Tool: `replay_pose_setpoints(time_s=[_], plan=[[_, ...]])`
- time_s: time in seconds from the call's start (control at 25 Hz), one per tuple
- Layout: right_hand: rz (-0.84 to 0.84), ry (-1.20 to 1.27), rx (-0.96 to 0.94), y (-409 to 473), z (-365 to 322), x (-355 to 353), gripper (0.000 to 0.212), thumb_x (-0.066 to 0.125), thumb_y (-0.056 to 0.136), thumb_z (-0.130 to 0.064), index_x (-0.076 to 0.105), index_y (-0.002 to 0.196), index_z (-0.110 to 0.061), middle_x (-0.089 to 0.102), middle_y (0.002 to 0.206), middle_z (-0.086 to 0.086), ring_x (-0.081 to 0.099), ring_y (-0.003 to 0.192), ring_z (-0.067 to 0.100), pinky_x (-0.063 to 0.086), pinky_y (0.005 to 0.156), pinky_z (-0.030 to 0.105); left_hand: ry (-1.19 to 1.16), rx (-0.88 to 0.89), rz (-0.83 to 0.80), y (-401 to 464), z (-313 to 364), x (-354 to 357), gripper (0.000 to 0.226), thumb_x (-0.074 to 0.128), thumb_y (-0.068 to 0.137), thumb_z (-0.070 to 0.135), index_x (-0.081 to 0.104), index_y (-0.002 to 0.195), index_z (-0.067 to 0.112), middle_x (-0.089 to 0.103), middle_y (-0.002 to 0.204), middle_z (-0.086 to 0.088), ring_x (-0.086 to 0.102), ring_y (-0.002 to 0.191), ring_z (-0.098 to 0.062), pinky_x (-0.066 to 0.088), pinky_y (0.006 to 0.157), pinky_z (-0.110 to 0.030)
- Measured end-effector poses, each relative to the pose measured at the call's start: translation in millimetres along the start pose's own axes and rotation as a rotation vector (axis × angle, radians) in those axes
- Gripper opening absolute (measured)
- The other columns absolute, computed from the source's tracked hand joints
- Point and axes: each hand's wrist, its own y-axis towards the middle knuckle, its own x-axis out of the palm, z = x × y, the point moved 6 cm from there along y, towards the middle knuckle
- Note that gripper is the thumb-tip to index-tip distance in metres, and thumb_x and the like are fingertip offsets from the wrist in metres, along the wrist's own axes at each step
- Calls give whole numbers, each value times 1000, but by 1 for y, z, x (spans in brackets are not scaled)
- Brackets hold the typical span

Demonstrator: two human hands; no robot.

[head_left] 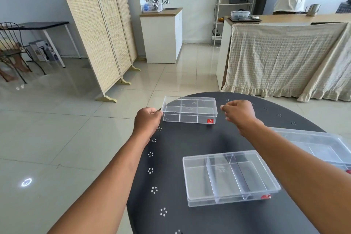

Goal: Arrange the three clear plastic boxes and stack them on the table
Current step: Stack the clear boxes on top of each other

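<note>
Head view shows all 3 clear boxes lying apart on the dark round table (224, 138), so no stacking is done yet — that whole part is left. The far box (190, 110) sits at the table's far left edge; the left hand (147, 122) pinches its left end with curled fingers. The right hand (239, 113) hangs just beside the box's right end, fingers loosely curled and holding nothing, not quite touching. The near box (229, 176) lies flat in the middle of the table, nearer the person, and the third box (319, 144) rests at the right edge, partly hidden behind the right forearm. My guess is the far box gets gathered first. Nothing lies between the boxes; the folding screen (98, 30) and cloth-draped counter (284, 59) stand well apart.
</note>
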Motion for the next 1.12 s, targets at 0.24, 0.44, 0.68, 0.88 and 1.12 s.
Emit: replay_pose_setpoints(time_s=[0.24,0.44,0.68,0.88,1.12], plan=[[27,-96,-120,-73,11,-64,31,75,85,-23,74,92,7,63,76,9,58,75,23,63,91,53,-79,-29,-114,-88,1,-13,15,66,82,24,75,80,13,78,89,-11,70,83,-26,62,85,-44],[44,-163,-157,-120,33,-104,32,73,85,-21,74,99,8,62,73,10,53,67,23,54,66,39,-21,-3,-153,-150,8,-15,21,66,75,31,80,82,17,81,92,-8,78,94,-31,63,91,-48],[39,-200,-138,-157,62,-119,6,74,89,-16,79,89,-12,78,91,12,75,100,32,59,89,36,42,-10,-177,-193,1,0,29,68,82,24,77,87,-2,79,93,-22,70,76,-27,64,87,-51],[23,-168,-36,-164,92,-119,23,69,89,-21,79,90,0,76,80,17,67,81,35,60,69,36,97,-40,-189,-214,-13,16,22,70,81,31,69,79,10,63,74,-13,65,71,-28,61,84,-53],[-71,-25,77,-163,105,-97,32,65,88,-25,77,92,4,70,76,17,59,74,25,60,96,64,64,-45,-85,-215,-14,13,18,63,79,31,67,74,14,57,68,-10,55,66,-23,62,79,-48]])
